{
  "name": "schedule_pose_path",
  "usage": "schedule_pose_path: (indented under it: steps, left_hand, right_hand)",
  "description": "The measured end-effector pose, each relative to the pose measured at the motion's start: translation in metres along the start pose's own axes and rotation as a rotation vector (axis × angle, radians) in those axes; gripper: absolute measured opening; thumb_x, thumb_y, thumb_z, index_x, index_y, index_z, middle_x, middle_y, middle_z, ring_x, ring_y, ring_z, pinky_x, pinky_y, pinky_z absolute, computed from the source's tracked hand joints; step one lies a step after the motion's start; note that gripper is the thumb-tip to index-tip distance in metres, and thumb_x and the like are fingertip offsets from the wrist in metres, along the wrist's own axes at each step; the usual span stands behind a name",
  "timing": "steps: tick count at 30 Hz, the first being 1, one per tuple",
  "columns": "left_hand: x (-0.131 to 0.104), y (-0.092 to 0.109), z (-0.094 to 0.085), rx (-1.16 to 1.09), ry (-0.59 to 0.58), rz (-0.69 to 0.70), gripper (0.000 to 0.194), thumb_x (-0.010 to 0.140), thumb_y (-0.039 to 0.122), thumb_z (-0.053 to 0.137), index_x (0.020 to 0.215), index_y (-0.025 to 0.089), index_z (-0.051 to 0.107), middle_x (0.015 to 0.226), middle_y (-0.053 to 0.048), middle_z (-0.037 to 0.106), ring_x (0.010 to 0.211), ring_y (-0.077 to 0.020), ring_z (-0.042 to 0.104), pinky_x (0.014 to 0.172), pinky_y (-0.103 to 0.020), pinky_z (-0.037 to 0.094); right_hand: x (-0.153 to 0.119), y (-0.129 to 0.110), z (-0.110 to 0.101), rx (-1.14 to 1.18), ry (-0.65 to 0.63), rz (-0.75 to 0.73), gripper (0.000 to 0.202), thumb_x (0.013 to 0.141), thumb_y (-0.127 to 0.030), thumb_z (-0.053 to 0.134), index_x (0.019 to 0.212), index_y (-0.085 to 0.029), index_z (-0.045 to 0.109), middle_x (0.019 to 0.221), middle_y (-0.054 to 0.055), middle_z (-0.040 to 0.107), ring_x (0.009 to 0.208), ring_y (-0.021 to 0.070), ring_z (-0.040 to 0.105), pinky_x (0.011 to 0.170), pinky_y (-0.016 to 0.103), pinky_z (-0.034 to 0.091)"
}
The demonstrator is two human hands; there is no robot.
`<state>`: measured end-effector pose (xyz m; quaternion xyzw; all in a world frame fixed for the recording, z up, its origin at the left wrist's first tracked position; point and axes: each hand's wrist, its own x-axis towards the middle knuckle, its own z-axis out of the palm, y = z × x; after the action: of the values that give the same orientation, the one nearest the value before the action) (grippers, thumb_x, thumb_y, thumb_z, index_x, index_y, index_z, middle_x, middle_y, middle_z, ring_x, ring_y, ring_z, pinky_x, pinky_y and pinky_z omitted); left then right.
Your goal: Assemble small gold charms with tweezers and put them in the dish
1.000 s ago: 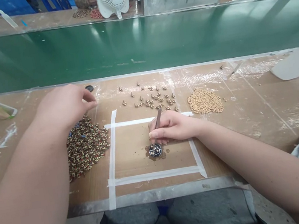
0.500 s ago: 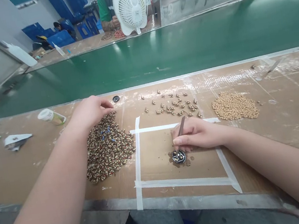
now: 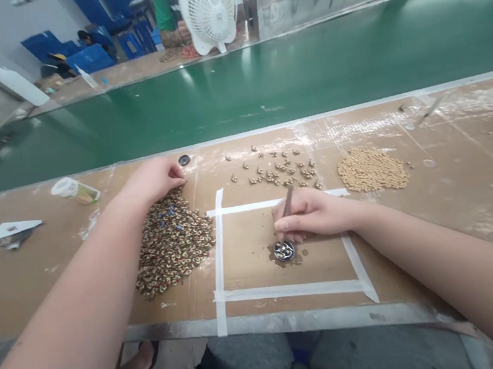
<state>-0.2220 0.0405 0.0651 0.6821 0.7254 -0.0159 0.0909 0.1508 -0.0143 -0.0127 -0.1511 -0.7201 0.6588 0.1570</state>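
Observation:
My right hand (image 3: 310, 213) is closed around slim brown tweezers (image 3: 289, 200), pointing down at a small round black dish (image 3: 285, 251). Small pale pieces and white liquid show in the dish, and dark wet spots surround it on the board. At the top of a big heap of small gold-coloured parts with red spots (image 3: 174, 244), my left hand (image 3: 155, 179) has its fingertips pinched together. What those fingertips hold, if anything, is hidden. Beyond my right hand lie several loose small gold metal pieces (image 3: 291, 167).
White tape (image 3: 288, 291) frames the board around the dish. A pile of beige beads (image 3: 371, 170) lies right, a black disc (image 3: 184, 159) and a white-lidded jar (image 3: 75, 190) left. A green belt (image 3: 232, 98) runs behind; across it are a white fan (image 3: 208, 8) and a person.
The whole view has shifted slightly, moving the table leftward and up in the picture. Both hands keep nearly the same places over the heap and the dish.

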Motion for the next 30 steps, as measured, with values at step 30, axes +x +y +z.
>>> schedule_pose_path:
  steps: [30]
  left_hand:
    - [-0.049, 0.171, 0.093, -1.596, -0.025, 0.325, 0.03, 0.087, 0.031, 0.086, 0.096, 0.022, 0.059, 0.086, -0.002, 0.077, 0.047, -0.0059, 0.049, 0.04, -0.018, 0.035]
  right_hand:
    - [0.001, -0.004, -0.01, 0.196, 0.229, -0.167, 0.036, 0.101, -0.05, 0.075, 0.085, -0.018, 0.079, 0.062, -0.002, 0.069, 0.048, 0.0088, 0.062, 0.047, 0.02, 0.049]
